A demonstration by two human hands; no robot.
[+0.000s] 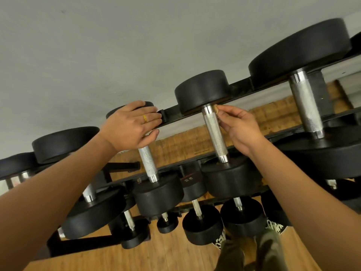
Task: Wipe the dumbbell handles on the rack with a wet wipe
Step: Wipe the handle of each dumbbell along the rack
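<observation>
- At the middle of the rack's top tier, the right hand meets the middle handle at its far end, just under the far rubber head. Its grip is pinched together on a small tan wad that touches the steel.
- Toward 9 o'clock from there, the left hand rests on the far head of the smaller dumbbell. The fingers lie fairly straight over the rubber, so the grip is apart and holds nothing.
- My judgement is that the step in hand is wiping the middle handle, with the stroke at its far end.
- The next move probably calls for drawing the wad along the knurling toward the near head at 6 o'clock, then turning the wrist to reach round the bar. The large handle at 2 o'clock would follow.
- Whether the wad is the wet wipe cannot be told, as it is tiny and mostly covered by fingertips.
- The undersides of the handles are hidden. The left hand covers the smaller handle's far end. Both forearms mask parts of the lower tier, and the dumbbells at 9 and 3 o'clock are cut off.
</observation>
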